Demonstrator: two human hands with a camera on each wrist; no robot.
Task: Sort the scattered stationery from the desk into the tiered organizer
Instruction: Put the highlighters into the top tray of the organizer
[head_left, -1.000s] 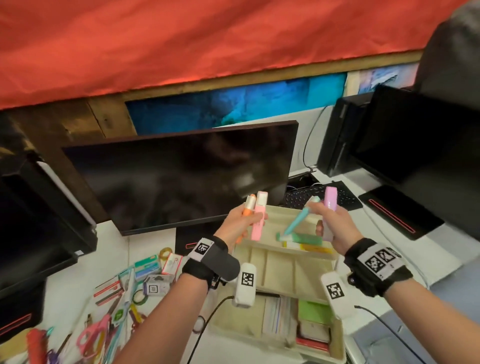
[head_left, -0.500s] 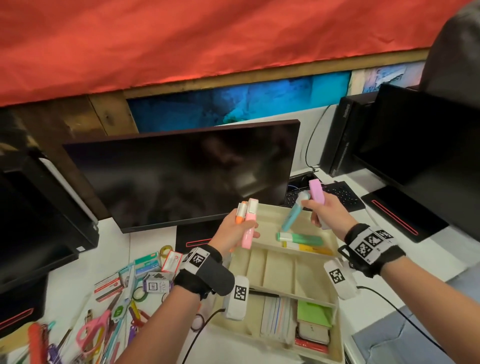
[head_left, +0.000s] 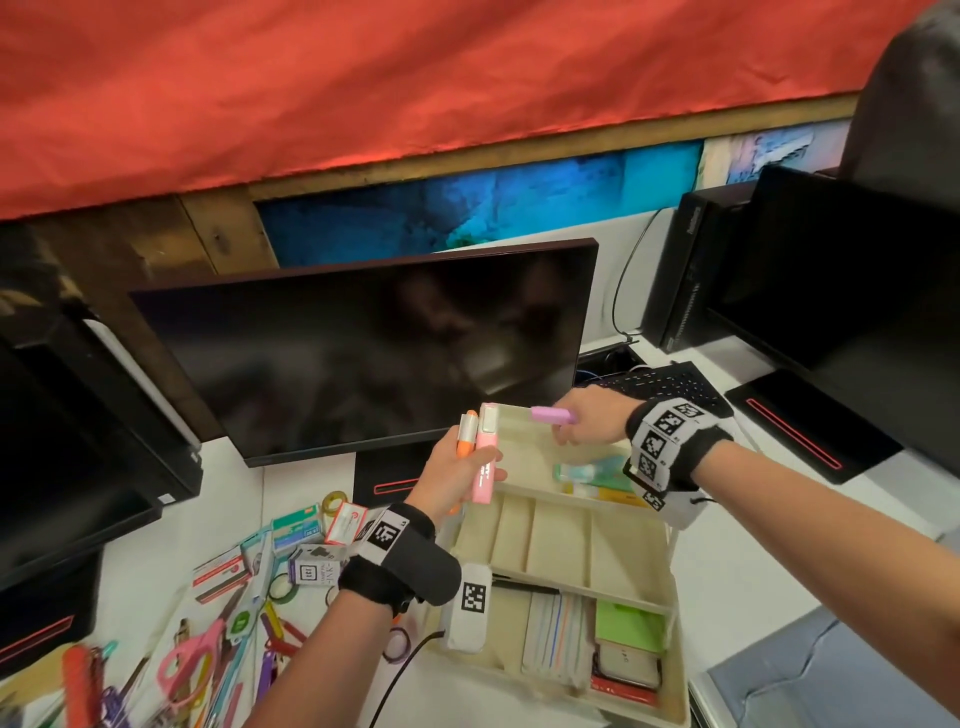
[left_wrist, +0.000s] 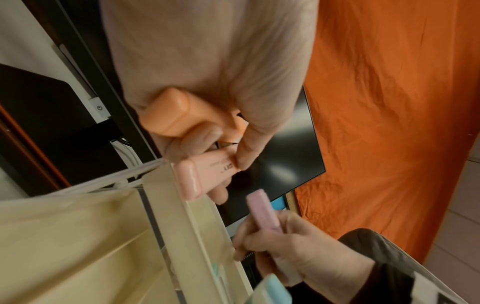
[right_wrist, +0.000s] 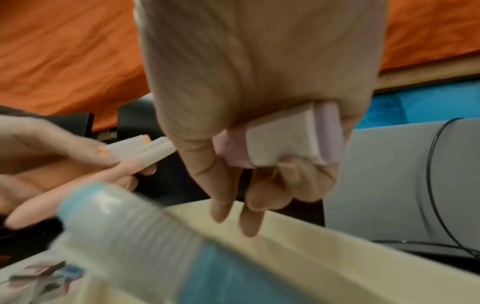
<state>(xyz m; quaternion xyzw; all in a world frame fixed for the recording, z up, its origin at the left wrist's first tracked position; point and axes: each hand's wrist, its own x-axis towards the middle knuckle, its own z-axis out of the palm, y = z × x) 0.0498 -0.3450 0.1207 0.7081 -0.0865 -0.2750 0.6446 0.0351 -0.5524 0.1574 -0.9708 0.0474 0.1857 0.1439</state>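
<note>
My left hand (head_left: 457, 467) grips two highlighters upright at the left rim of the cream tiered organizer (head_left: 571, 551): an orange highlighter (head_left: 467, 431) and a pink highlighter (head_left: 485, 457). The left wrist view shows the orange highlighter (left_wrist: 168, 113) and pink highlighter (left_wrist: 202, 174) close up. Over the top tier, my right hand (head_left: 587, 421) grips a purple highlighter (head_left: 553, 414) lying level; the purple highlighter (right_wrist: 280, 139) sits in curled fingers while two fingers point down. A teal highlighter (head_left: 597, 470), blurred, is in the top tier with a green and a yellow one.
A dark monitor (head_left: 363, 353) stands just behind the organizer. Loose stationery (head_left: 249, 597) is piled on the desk at the left, with scissors, tape rolls and small boxes. A keyboard (head_left: 670, 387) and a second monitor (head_left: 857, 291) are at the right. Cards and sticky notes (head_left: 628, 629) fill the bottom tier.
My right hand has dropped over the top tier and tipped the purple highlighter flat. The teal highlighter has left that hand and is down in the tier. My left hand has barely moved.
</note>
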